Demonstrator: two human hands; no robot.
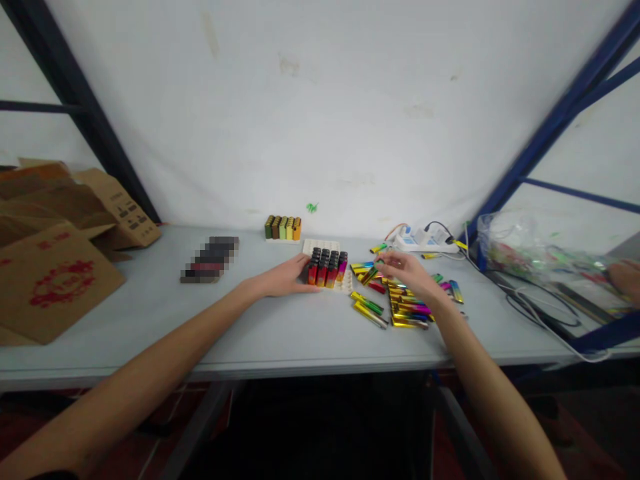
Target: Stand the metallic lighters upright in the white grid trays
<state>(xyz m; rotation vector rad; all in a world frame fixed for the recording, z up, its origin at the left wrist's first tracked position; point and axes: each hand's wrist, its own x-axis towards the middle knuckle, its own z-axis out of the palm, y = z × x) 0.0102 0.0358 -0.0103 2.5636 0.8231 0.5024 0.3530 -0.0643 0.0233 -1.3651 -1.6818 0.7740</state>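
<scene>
Several upright lighters [327,268] with black tops stand in rows in a white holder [346,283]. My left hand [287,277] rests at the left side of this group, thumb and fingers apart around its corner, holding nothing. My right hand [403,270] pinches a green and gold lighter [371,275] above a loose pile of shiny, coloured lighters [410,308]. Two more lighters [369,309] lie to the left of the pile. Behind the holder is another white holder [320,246], partly hidden by the lighters.
Toward the wall stands a second block of lighters [283,228]. A power strip [427,241] with cables lies behind the pile. Cardboard boxes [60,280] and a blurred dark object [210,260] are on the left. Plastic bags [525,247] and another person's hand [625,279] are at right.
</scene>
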